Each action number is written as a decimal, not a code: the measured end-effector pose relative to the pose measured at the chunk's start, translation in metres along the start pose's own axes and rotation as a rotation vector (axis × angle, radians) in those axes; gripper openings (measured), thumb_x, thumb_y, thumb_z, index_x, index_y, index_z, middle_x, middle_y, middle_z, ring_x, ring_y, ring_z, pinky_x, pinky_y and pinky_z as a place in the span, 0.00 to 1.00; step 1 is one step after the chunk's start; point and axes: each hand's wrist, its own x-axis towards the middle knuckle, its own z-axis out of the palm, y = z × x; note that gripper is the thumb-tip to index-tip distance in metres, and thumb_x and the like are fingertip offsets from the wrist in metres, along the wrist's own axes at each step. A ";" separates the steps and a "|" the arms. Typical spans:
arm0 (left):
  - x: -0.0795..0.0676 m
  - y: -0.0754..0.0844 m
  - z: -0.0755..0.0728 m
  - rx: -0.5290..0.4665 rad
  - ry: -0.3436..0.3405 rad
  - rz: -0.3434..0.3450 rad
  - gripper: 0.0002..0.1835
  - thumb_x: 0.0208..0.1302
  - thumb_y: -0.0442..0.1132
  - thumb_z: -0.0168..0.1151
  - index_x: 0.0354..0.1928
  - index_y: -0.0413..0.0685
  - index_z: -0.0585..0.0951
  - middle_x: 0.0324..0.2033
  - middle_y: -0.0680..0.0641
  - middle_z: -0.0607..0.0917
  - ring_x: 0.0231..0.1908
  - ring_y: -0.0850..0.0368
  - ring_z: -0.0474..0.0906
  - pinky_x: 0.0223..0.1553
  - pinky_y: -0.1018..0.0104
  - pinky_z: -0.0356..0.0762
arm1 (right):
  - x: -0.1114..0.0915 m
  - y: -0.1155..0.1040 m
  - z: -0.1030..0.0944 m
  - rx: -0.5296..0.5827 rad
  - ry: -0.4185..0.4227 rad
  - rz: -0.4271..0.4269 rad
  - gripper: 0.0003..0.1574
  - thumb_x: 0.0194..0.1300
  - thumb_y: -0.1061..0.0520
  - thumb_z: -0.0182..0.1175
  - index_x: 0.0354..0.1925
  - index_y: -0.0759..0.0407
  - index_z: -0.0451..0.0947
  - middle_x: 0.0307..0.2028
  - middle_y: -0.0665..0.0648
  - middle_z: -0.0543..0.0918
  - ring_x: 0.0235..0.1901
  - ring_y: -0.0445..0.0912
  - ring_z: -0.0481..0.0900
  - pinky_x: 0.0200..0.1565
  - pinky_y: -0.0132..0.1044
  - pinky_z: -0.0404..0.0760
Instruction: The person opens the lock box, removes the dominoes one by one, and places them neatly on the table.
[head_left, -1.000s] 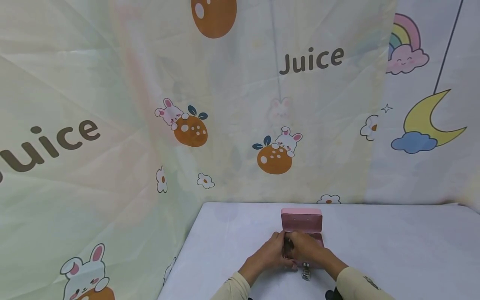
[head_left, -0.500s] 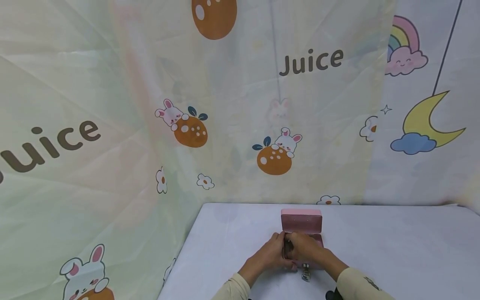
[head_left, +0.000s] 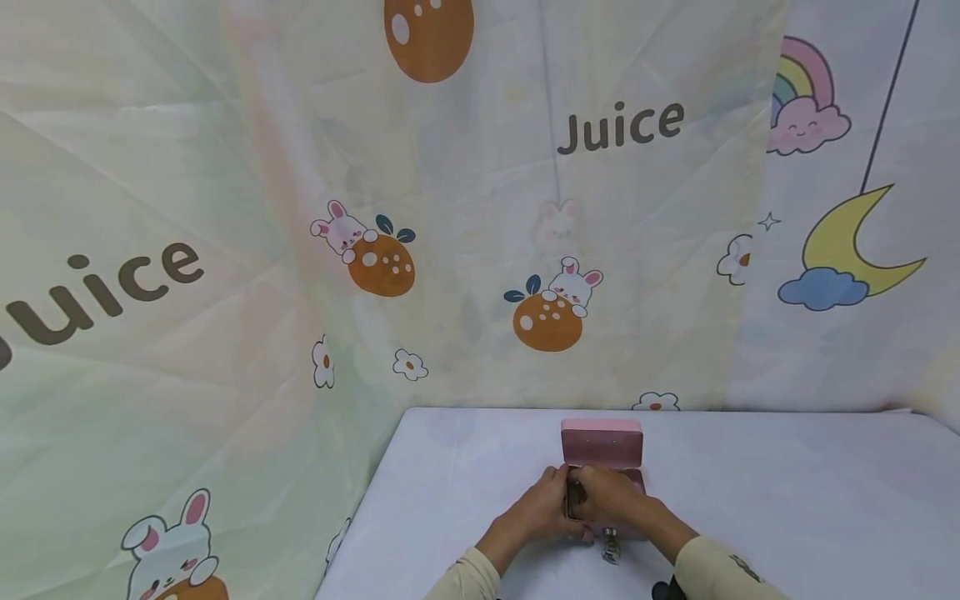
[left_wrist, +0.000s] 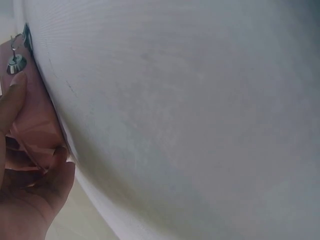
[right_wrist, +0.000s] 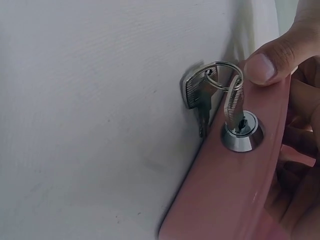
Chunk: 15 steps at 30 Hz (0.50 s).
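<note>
A pink metal cash box [right_wrist: 215, 195] stands on the white table with its lid [head_left: 602, 447] raised. My left hand [head_left: 542, 507] grips the box's left end, its thumb against the front face. Over the box's open body, my right hand [head_left: 611, 493] reaches inside with bent fingers; whatever they touch is hidden. A dark patch or thing [head_left: 576, 493] shows beside those fingers, its kind unclear. On the front sits a round silver lock [right_wrist: 243, 136] with one key [right_wrist: 233, 106] in it. A second key [right_wrist: 200, 92] hangs from the same ring [right_wrist: 224, 64].
The white-covered table [head_left: 465, 467] extends to both sides of the box. Behind it hangs a printed cloth [head_left: 465, 250] with rabbits and oranges, continuing along the left. A small black thing [head_left: 666, 590] shows by the right sleeve at the bottom edge.
</note>
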 end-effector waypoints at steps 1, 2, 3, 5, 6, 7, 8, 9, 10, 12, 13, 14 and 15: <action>0.000 0.000 0.000 -0.003 0.001 0.002 0.57 0.43 0.56 0.82 0.73 0.46 0.63 0.54 0.48 0.76 0.53 0.65 0.75 0.60 0.69 0.76 | 0.000 0.000 -0.001 -0.004 -0.001 0.003 0.25 0.50 0.60 0.77 0.48 0.57 0.84 0.44 0.54 0.87 0.44 0.48 0.83 0.56 0.55 0.80; 0.000 0.000 0.000 -0.004 0.002 0.005 0.57 0.43 0.56 0.83 0.73 0.46 0.63 0.53 0.48 0.76 0.53 0.65 0.75 0.59 0.69 0.76 | 0.000 0.000 -0.001 -0.009 -0.002 0.006 0.25 0.50 0.60 0.77 0.48 0.57 0.84 0.44 0.54 0.87 0.44 0.48 0.83 0.55 0.55 0.81; 0.000 -0.001 0.000 -0.005 0.002 0.004 0.57 0.43 0.56 0.83 0.73 0.46 0.63 0.53 0.49 0.76 0.53 0.66 0.75 0.59 0.69 0.76 | 0.000 -0.001 -0.002 -0.013 -0.004 0.010 0.24 0.50 0.60 0.77 0.48 0.57 0.84 0.44 0.53 0.87 0.44 0.48 0.83 0.55 0.55 0.81; 0.000 -0.002 0.001 -0.007 0.002 0.007 0.57 0.43 0.55 0.83 0.73 0.47 0.63 0.53 0.49 0.76 0.52 0.66 0.75 0.59 0.69 0.76 | 0.000 0.000 -0.001 -0.014 -0.007 0.018 0.24 0.51 0.59 0.77 0.48 0.56 0.84 0.43 0.53 0.87 0.43 0.47 0.83 0.54 0.55 0.81; 0.001 -0.002 0.001 -0.008 0.002 0.008 0.57 0.43 0.55 0.83 0.73 0.47 0.63 0.53 0.49 0.76 0.52 0.66 0.75 0.59 0.69 0.76 | 0.000 0.000 -0.001 -0.015 -0.006 0.018 0.24 0.51 0.59 0.77 0.48 0.56 0.84 0.43 0.53 0.87 0.43 0.47 0.83 0.54 0.55 0.81; 0.000 -0.002 0.001 -0.006 0.004 0.011 0.57 0.43 0.55 0.83 0.73 0.47 0.63 0.53 0.49 0.76 0.52 0.65 0.75 0.59 0.69 0.76 | -0.001 0.001 -0.001 -0.016 -0.001 0.016 0.24 0.51 0.58 0.77 0.48 0.56 0.84 0.44 0.53 0.87 0.44 0.47 0.83 0.54 0.55 0.81; 0.001 -0.002 0.001 -0.005 0.005 0.010 0.57 0.43 0.55 0.83 0.74 0.47 0.62 0.54 0.48 0.76 0.53 0.65 0.75 0.59 0.69 0.76 | -0.001 0.001 -0.002 -0.016 0.003 0.014 0.24 0.51 0.58 0.77 0.48 0.56 0.83 0.43 0.53 0.87 0.43 0.46 0.83 0.54 0.54 0.82; 0.000 -0.002 0.002 -0.005 0.005 0.008 0.58 0.43 0.55 0.83 0.74 0.48 0.62 0.54 0.48 0.76 0.53 0.64 0.75 0.59 0.69 0.76 | -0.002 0.001 -0.002 -0.014 0.008 0.009 0.24 0.51 0.58 0.77 0.48 0.56 0.83 0.43 0.52 0.87 0.42 0.45 0.82 0.53 0.53 0.82; 0.001 -0.002 0.002 -0.005 0.005 0.005 0.58 0.43 0.55 0.83 0.74 0.48 0.62 0.54 0.48 0.76 0.54 0.64 0.76 0.60 0.68 0.76 | -0.002 0.001 -0.003 -0.012 0.013 0.003 0.24 0.51 0.58 0.77 0.48 0.56 0.83 0.43 0.52 0.87 0.41 0.44 0.82 0.53 0.53 0.82; 0.001 -0.003 0.002 -0.003 0.008 0.006 0.59 0.42 0.55 0.83 0.75 0.49 0.61 0.55 0.48 0.75 0.54 0.63 0.76 0.60 0.68 0.75 | -0.004 0.000 -0.005 -0.004 0.020 -0.011 0.24 0.52 0.58 0.76 0.48 0.56 0.83 0.42 0.52 0.87 0.40 0.43 0.81 0.51 0.52 0.83; 0.001 -0.003 0.002 -0.005 0.006 0.005 0.59 0.42 0.55 0.83 0.75 0.49 0.61 0.55 0.48 0.75 0.55 0.63 0.76 0.61 0.68 0.75 | -0.005 -0.001 -0.006 0.005 0.021 -0.017 0.24 0.52 0.58 0.76 0.48 0.56 0.83 0.43 0.52 0.87 0.40 0.43 0.81 0.51 0.52 0.83; 0.002 -0.003 0.002 -0.009 0.000 0.000 0.59 0.43 0.55 0.83 0.75 0.50 0.61 0.56 0.48 0.75 0.56 0.63 0.75 0.61 0.68 0.75 | -0.006 -0.001 -0.008 0.013 0.022 -0.022 0.23 0.52 0.58 0.76 0.48 0.56 0.82 0.43 0.52 0.86 0.41 0.44 0.81 0.52 0.52 0.82; 0.002 -0.003 0.002 -0.011 -0.003 -0.001 0.58 0.43 0.55 0.83 0.75 0.50 0.61 0.56 0.48 0.75 0.56 0.63 0.75 0.62 0.67 0.75 | -0.007 -0.001 -0.009 0.020 0.023 -0.031 0.23 0.52 0.59 0.76 0.48 0.56 0.82 0.43 0.53 0.86 0.42 0.44 0.81 0.52 0.53 0.82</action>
